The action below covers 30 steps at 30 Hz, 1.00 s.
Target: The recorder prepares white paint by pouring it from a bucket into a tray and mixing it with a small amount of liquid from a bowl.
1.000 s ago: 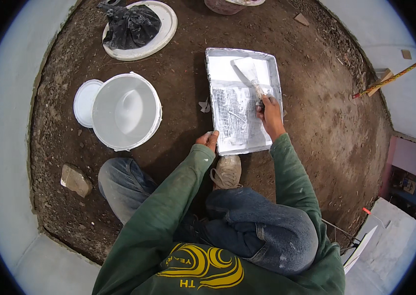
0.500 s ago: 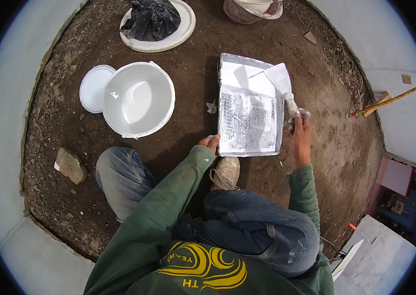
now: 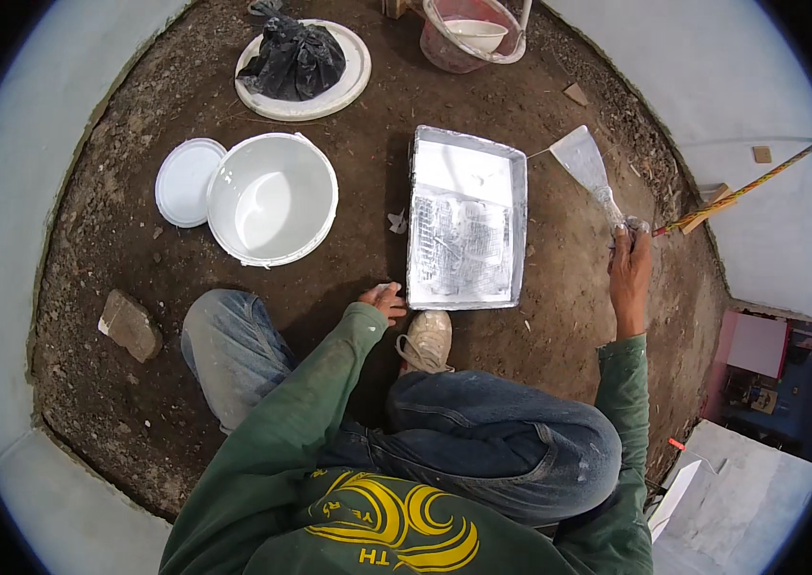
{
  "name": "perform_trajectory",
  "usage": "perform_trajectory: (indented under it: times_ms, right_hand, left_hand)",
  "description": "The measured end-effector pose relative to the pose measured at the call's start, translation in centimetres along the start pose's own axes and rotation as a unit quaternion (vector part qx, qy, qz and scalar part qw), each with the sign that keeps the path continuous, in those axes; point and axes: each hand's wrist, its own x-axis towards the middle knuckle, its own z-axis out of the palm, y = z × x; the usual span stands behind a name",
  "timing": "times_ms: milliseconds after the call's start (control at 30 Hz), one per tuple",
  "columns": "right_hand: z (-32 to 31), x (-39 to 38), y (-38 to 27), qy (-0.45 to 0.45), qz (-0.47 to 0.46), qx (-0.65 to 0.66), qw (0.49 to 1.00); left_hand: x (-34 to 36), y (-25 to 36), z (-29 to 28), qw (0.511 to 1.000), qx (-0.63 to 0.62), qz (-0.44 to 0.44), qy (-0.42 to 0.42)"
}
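Head view: fingers of right hand (image 3: 630,266) pinch the scraper (image 3: 588,171), handle partly hidden, right of the tray (image 3: 518,220); left hand (image 3: 384,301) beside tray corner, finger spread unclear. Tray holds white paint (image 3: 464,165); top-cropped basin (image 3: 444,50) holds a bowl (image 3: 478,36).

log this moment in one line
right hand: holds scraper, right of paint tray | left hand: at tray's near left corner, contact unclear | white bucket: left of tray

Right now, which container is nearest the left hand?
The rectangular tray, right beside the left hand; the round white bucket and pinkish basin sit farther off.
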Motion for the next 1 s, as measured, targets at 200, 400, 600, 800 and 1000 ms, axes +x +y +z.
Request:
perform_trajectory:
  times_ms: [200,400,600,800,1000]
  right_hand:
    - [-2.3,0.4,-1.4,0.036,-0.034,-0.048,0.998]
    - [-3.6,0.4,-2.4,0.053,-0.056,-0.072,0.994]
    - [-3.3,0.3,-2.9,0.09,-0.094,-0.085,0.988]
    - [-1.2,0.3,-3.0,0.082,-0.066,-0.129,0.986]
    - [5.5,0.6,-0.2,0.018,-0.141,-0.118,0.983]
  left_hand:
    - [0.7,-1.9,-1.9,1.0,-0.003,-0.003,-0.012]
    - [0.1,-1.9,-2.9,1.0,0.004,0.005,-0.011]
    - [-0.4,-1.5,-3.3,1.0,-0.005,0.003,0.0]
    - [-0.7,-1.3,-3.9,1.0,0.011,0.005,0.014]
    - [-0.8,-2.0,-4.6,1.0,0.006,0.003,0.027]
